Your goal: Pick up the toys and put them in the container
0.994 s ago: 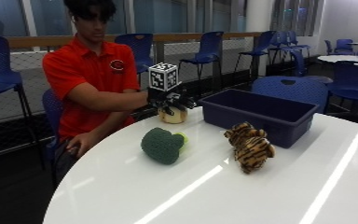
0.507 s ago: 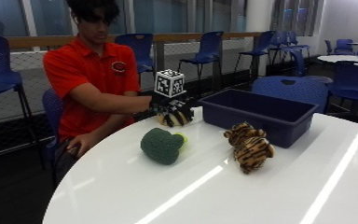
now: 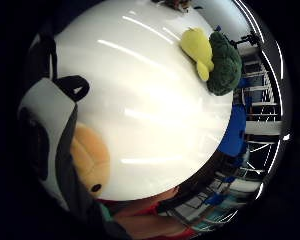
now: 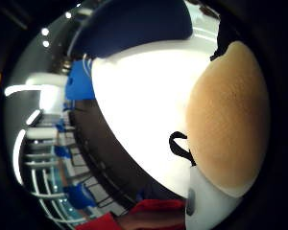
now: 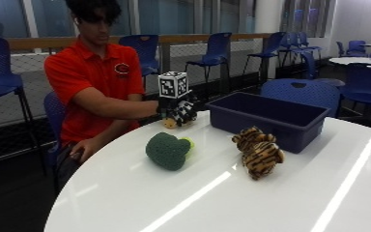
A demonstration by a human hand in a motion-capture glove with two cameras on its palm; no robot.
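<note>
White round tabletop [image 5: 340, 203] with the gloved right hand [image 5: 180, 112] curled around a small tan plush toy [image 5: 170, 123], low over the surface beside the dark blue container [image 5: 272, 121]. Compared with a second ago, when the toy was carried higher, the hand has dropped toward the tabletop. A green broccoli toy [image 5: 167, 151] and a striped tiger toy [image 5: 257, 152] lie where they were, in front of the container, the tiger just beside its front wall

Even, softly blurred room light, long glare streaks across the white table [image 5: 314, 193], perhaps from ceiling lamps.
</note>
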